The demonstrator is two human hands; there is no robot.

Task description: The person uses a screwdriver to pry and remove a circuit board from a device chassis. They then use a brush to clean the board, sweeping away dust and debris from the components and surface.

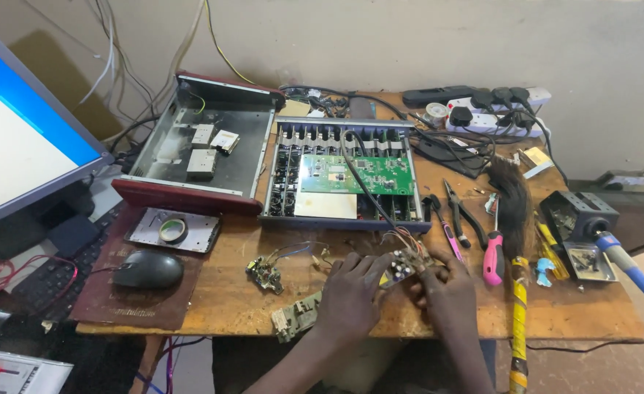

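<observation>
Both hands down at the front edge of the wooden bench (570, 310); left hand (351, 292) curled, fingers closed on the near side of a small circuit board (404, 264); right hand (447, 292) curled too, fingertips pinching the board's other side, so held between the two just above the benchtop; thin coloured wires (402, 237) running from the board up into the open metal chassis (344, 175) with its green board (369, 174), directly behind. Likely trouble: a tug on those wires snapping a joint or tearing a lead loose, given how short and taut they look; a slip of the board onto the loose smaller board (265, 274) to the left or the connector block (298, 317) at the bench edge, itself near enough to the lip to be knocked off by a forearm. Close at the right: pink-handled screwdriver (493, 257), pliers (459, 208), a dark brush (513, 204), and further off a blue-handled soldering iron (629, 266) on its stand, its cable hanging over the edge and easy to snag. Mouse (148, 268) well apart on the left.
</observation>
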